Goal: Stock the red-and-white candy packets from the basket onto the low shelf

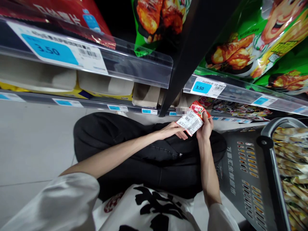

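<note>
A small red and white snack packet (pixel 191 120) is held above my crossed legs, in front of the lowest shelf. Its printed side with a barcode and small text faces up. My right hand (pixel 205 126) grips the packet's right edge, thumb on top. At the lower left edge, my left hand (pixel 176 131) touches the packet, its fingers reaching under it and partly hidden there. Just beyond the packet, small colourful packets (pixel 237 109) lie on the bottom shelf to the right of the black post.
A grey shopping basket (pixel 243 173) full of packets stands at my right. Shelf edges with price tags (pixel 208 87) overhang my knees, split by a black post (pixel 187 41). Green snack bags (pixel 252 48) fill the upper right shelf; open cartons (pixel 106 83) sit at lower left.
</note>
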Available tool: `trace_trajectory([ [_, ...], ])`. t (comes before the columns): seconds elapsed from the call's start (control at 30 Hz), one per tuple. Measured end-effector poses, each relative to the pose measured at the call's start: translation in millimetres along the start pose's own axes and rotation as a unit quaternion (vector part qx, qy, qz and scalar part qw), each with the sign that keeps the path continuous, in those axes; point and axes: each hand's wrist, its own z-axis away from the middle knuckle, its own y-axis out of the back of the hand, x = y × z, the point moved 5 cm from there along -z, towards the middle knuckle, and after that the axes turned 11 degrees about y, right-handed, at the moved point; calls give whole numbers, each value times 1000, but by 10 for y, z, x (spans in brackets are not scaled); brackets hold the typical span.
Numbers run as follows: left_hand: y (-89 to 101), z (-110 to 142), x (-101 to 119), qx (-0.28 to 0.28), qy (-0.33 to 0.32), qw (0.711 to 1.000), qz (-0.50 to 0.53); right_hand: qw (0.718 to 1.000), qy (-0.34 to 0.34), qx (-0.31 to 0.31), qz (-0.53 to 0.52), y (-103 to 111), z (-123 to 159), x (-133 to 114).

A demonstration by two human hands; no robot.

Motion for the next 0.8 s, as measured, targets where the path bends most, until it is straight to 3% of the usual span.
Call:
trace_trajectory([
  [0.33, 119, -40, -19, 55, -26, 998, -15, 998, 3, -60, 28, -111, 65, -11],
  [0.53, 177, -24, -16, 124, -32, 992, -20, 993, -25, -105, 56, -157, 112, 9],
  [0.8, 188, 45, 75, 178, -70, 974, -119, 988, -55, -131, 54, -214, 151, 11],
])
